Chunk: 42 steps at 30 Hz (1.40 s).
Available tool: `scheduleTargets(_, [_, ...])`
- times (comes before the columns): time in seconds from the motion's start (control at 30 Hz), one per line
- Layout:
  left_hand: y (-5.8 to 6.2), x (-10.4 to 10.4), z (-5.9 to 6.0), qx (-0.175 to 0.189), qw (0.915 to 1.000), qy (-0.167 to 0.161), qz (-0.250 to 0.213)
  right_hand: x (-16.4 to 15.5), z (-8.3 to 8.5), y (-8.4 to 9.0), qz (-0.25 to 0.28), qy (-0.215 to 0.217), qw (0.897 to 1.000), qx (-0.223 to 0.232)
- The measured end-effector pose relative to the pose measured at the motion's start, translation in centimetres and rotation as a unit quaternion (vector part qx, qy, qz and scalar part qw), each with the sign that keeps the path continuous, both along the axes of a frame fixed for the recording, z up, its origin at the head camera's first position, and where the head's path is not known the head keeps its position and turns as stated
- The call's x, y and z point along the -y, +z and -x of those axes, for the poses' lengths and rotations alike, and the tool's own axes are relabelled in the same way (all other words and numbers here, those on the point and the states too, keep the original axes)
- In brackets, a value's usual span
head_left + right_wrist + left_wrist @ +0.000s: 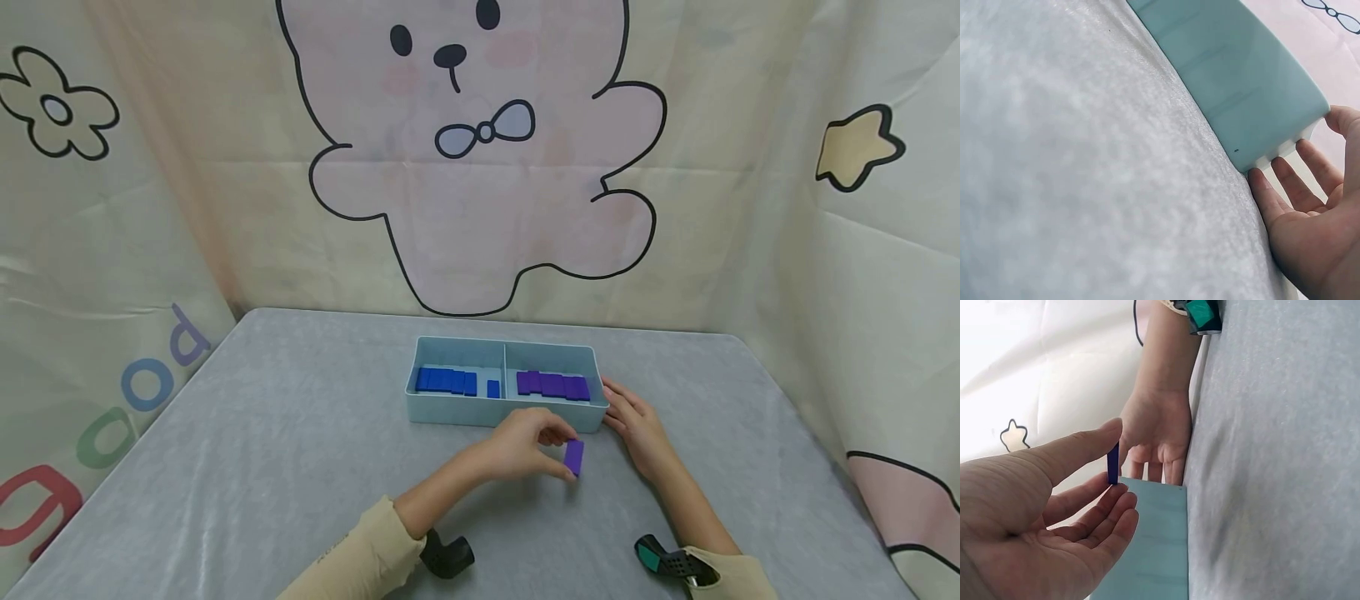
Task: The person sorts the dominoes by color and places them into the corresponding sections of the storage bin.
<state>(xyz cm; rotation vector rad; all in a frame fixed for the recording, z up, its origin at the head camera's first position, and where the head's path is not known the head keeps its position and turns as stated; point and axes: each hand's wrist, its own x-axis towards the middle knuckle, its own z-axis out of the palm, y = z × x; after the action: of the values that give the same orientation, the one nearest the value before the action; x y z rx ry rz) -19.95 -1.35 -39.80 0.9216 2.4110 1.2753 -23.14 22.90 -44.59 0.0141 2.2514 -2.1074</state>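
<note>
My left hand (525, 446) pinches a thin purple rectangular tile (573, 457) by its two ends, between thumb and fingertips. It holds the tile in front of the right part of a light blue two-compartment box (457, 410). In the left wrist view the tile (1112, 465) appears edge-on. My right hand (637, 429) is at the box's right end, its fairly straight fingers touching that end wall; the thumb reaches the rim in the right wrist view. Overlapping purple tiles (552, 385) lie in a row in the right compartment. Blue tiles (446, 381) fill a row in the left compartment.
A single small blue piece (492, 389) lies apart, near the divider (504, 367) in the left compartment. The box stands on a grey cloth-covered table (300, 467). Printed curtains (247, 183) enclose the back and sides. Black devices (447, 557) are strapped at both wrists.
</note>
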Motion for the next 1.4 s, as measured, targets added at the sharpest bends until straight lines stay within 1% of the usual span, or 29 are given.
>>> scheduleTargets(0.33, [0.7,0.9,0.5,0.001,0.9995,0.02,-0.025,0.1,0.0,0.0,0.0,0.0,1.0,-0.004])
scheduleTargets(0.6, [1.4,1.7,0.9,-0.001,0.9982,0.046,-0.04,0.1,0.0,-0.1,0.005,0.0,1.0,-0.006])
scheduleTargets(0.73, [1.7,2.1,1.1,0.007,0.997,0.058,-0.051,0.1,0.0,-0.1,0.005,-0.002,1.0,-0.001])
scheduleTargets(0.97, [2.0,2.6,1.5,0.013,0.9954,0.074,-0.06,0.0,0.0,0.0,-0.001,-0.001,1.0,0.005])
scheduleTargets(1.1, [2.2,3.0,1.7,0.009,0.9946,0.087,-0.055,0.0,0.1,-0.1,-0.001,-0.001,1.0,0.004])
scheduleTargets(1.2, [2.4,3.3,1.9,-0.001,0.9941,0.094,-0.055,0.0,0.1,-0.1,-0.002,0.0,1.0,0.004])
scheduleTargets(1.4, [2.6,3.9,2.2,-0.009,0.9922,0.105,-0.066,-0.1,0.1,-0.2,-0.006,0.0,1.0,0.003])
